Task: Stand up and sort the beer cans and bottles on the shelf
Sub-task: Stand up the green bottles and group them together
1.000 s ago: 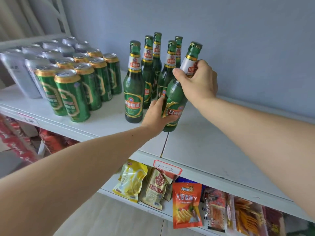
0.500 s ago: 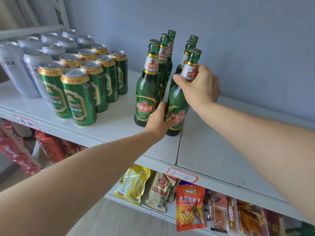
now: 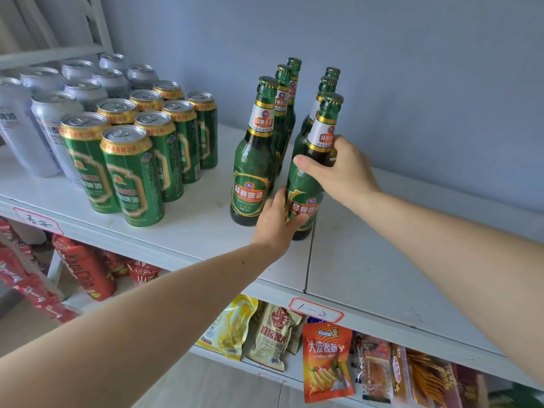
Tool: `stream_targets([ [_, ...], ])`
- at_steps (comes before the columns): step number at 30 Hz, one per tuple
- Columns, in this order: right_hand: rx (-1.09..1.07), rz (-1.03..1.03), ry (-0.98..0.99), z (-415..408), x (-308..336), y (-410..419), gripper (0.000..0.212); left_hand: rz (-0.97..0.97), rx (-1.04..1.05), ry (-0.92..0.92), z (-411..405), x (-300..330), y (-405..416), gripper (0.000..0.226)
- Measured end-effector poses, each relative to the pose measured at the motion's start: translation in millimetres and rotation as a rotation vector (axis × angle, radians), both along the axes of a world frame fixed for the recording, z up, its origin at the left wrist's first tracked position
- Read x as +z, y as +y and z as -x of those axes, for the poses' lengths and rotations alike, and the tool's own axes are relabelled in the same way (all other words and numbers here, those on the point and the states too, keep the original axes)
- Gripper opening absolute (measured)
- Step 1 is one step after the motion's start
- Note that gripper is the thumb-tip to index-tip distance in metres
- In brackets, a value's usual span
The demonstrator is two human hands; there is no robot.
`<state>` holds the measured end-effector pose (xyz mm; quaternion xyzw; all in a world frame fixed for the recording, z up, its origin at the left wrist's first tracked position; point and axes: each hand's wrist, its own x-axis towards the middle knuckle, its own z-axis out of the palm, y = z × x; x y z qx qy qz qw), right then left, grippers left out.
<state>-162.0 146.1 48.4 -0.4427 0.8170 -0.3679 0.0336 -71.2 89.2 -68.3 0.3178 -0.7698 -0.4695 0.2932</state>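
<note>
Two hands hold one green beer bottle (image 3: 306, 184), standing upright at the near right of the bottle group: the right hand (image 3: 338, 169) curls its grip round the shoulder, the left hand (image 3: 276, 222) wraps the labelled base. Five more bottles (image 3: 253, 160) stand just left and behind. Farther left on the white shelf (image 3: 368, 260), green cans (image 3: 132, 175) stand beside silver cans (image 3: 50, 125).

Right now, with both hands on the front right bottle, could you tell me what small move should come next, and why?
Probably let go. The bottle stands upright on the shelf, level with the left front bottle, while the right hand grips its shoulder and the left hand its base.
</note>
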Motion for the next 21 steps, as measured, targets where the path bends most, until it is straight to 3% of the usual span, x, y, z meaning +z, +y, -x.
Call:
stream_targets([
  [10,-0.189,0.005,0.088,-11,-6,-12,0.056,-0.131,-0.081,0.004,-4,2,0,0.051],
  [14,-0.186,0.012,0.079,-13,-7,-12,0.055,-0.131,-0.065,-0.029,-6,1,2,0.056],
  [21,-0.104,-0.117,0.025,-16,0,3,0.063,-0.166,-0.063,-0.115,-13,19,7,0.044],
])
